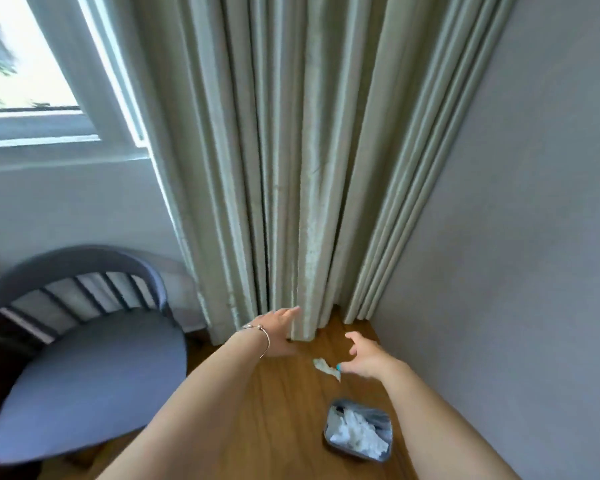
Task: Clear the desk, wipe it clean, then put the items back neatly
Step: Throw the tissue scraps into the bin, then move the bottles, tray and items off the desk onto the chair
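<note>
A small crumpled scrap of tissue, pale and blurred, lies just beside the thumb tip of the right hand, seen against the wooden floor; whether the thumb touches it or it hangs free in the air cannot be told. The right hand's fingers are spread wide and lightly curved, and none of them closes round the scrap. Nearer the viewer than those fingers, below the scrap, stands a small grey waste bin lined with a bag and holding white crumpled tissues; the bin lies just beside the right forearm. The left hand, to the left of the scrap and apart from it, is extended with fingers straight and relaxed, holding nothing; its fingertips reach the lower folds of a pale green curtain, though contact cannot be confirmed. A thin bracelet circles the left wrist. Beyond both sets of fingers the curtain hangs to the floor in the room corner, meeting a grey wall to the right of the right hand. To the left of the left forearm stands a blue cushioned chair with a slatted curved back; above it is a window.
</note>
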Demonstrator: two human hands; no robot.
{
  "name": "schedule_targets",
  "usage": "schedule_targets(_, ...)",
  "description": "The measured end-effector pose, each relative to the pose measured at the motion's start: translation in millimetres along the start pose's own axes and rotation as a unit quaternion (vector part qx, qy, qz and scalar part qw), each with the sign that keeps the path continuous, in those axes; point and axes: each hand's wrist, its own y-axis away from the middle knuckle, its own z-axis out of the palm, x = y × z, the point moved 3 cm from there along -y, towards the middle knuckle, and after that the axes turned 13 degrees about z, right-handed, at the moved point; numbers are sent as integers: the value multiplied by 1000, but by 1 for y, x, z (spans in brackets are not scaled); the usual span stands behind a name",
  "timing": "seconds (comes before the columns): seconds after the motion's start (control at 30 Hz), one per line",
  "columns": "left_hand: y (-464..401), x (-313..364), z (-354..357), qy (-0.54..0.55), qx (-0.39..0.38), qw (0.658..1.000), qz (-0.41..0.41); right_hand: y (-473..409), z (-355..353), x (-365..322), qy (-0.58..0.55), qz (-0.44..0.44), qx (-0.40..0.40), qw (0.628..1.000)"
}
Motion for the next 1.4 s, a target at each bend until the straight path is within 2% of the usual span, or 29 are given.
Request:
schedule_targets(0.07, 34, -11, 2, -12, -36, 997, -71, 11, 7, -21, 64, -3, -7, 998)
schedule_targets(0.17, 87, -28, 11, -71, -162, 970, -165, 30, 31, -55, 188, 4, -49, 981)
schedule_targets(0.23, 116, -39, 13, -74, -185, 960, -197, 44, 51, -81, 205, -12, -76, 976)
schedule_targets(0.33, 155, -55, 14, 0, -119, 969, -216, 69, 82, -129, 179, -74, -74, 978)
schedule_targets(0.43, 204, -75, 19, 64, -57, 965, -246, 87, 122, -176, 234, -115, -74, 962)
schedule_targets(0.57, 296, -118, 36, 105, -49, 951, -287, 124, 184, -236, 327, -113, -99, 933)
schedule_targets(0.67, 383, -155, 51, 143, -28, 930, -337, 157, 236, -286, 410, -147, -78, 897)
schedule_targets(0.8, 509, -192, 68, 157, -54, 893, -418, 230, 320, -360, 463, -216, -69, 857)
schedule_targets(0.93, 615, -250, 97, 249, 19, 850, -464, 323, 400, -422, 412, -330, -117, 841)
schedule_targets(1.0, 658, -276, 115, 278, 54, 829, -482, 346, 436, -445, 427, -348, -122, 826)
schedule_targets(1.2, 750, -323, 161, 351, 68, 784, -508, 376, 524, -494, 512, -325, -147, 782)
schedule_targets(1.27, 770, -341, 170, 361, 81, 776, -510, 389, 548, -512, 498, -354, -142, 779)
schedule_targets(1.4, 804, -381, 170, 352, 103, 774, -516, 426, 587, -553, 498, -428, -129, 743)
